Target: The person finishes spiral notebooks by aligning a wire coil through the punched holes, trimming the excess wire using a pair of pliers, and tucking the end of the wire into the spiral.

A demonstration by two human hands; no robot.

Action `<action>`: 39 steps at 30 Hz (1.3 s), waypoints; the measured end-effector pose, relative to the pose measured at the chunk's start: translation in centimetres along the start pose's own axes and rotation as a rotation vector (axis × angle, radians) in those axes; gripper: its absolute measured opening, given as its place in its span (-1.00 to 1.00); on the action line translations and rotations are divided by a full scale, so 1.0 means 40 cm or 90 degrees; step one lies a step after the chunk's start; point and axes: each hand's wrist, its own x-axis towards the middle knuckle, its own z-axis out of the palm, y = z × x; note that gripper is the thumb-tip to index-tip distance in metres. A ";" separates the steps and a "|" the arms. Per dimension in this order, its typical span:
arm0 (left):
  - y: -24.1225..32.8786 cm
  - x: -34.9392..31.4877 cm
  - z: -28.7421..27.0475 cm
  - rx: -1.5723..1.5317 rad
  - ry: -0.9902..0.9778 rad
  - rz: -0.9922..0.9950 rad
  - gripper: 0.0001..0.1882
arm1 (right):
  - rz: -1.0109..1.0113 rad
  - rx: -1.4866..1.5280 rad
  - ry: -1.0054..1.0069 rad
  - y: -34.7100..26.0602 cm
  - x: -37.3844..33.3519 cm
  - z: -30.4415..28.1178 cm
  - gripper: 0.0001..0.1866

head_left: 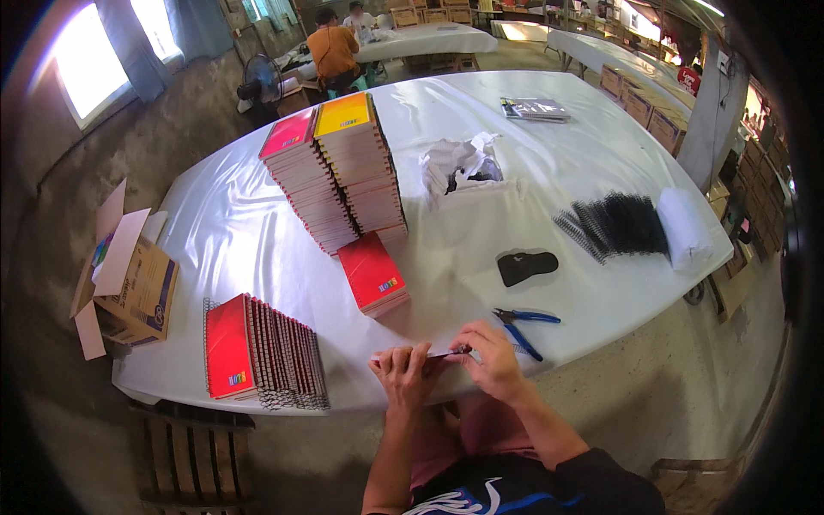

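Note:
At the table's near edge, my left hand (402, 371) grips a thin notebook (439, 354), seen nearly edge-on, with its fingers bent over the top. My right hand (489, 359) closes its fingertips on the notebook's right end, where a small dark part shows, perhaps its binding coil. Just beyond that hand lie blue-handled pliers (525, 326), jaws pointing left. A short stack of red notebooks (372, 270) rests ahead of my left hand. Further left, a row of red spiral notebooks (230, 348) stands with coils showing.
Tall stacks of red (292, 135) and yellow notebooks (344, 115) rise behind. Black spiral coils (614, 227) lie right beside a white roll (684, 230). A black sole-shaped piece (526, 268), crumpled white wrapping (459, 163) and an open carton (137, 292) are around. People sit at a far table.

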 end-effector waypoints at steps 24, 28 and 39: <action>0.006 -0.004 -0.003 -0.024 0.027 0.004 -0.64 | 0.030 -0.154 -0.036 -0.038 0.007 0.007 -0.79; -0.005 -0.006 -0.004 -0.025 0.007 0.026 -0.64 | 0.052 -0.131 -0.100 -0.032 0.010 -0.014 -0.84; 0.010 0.006 -0.023 -0.157 0.002 -0.059 -0.52 | 0.037 -0.369 -0.226 0.316 0.097 -0.270 -0.55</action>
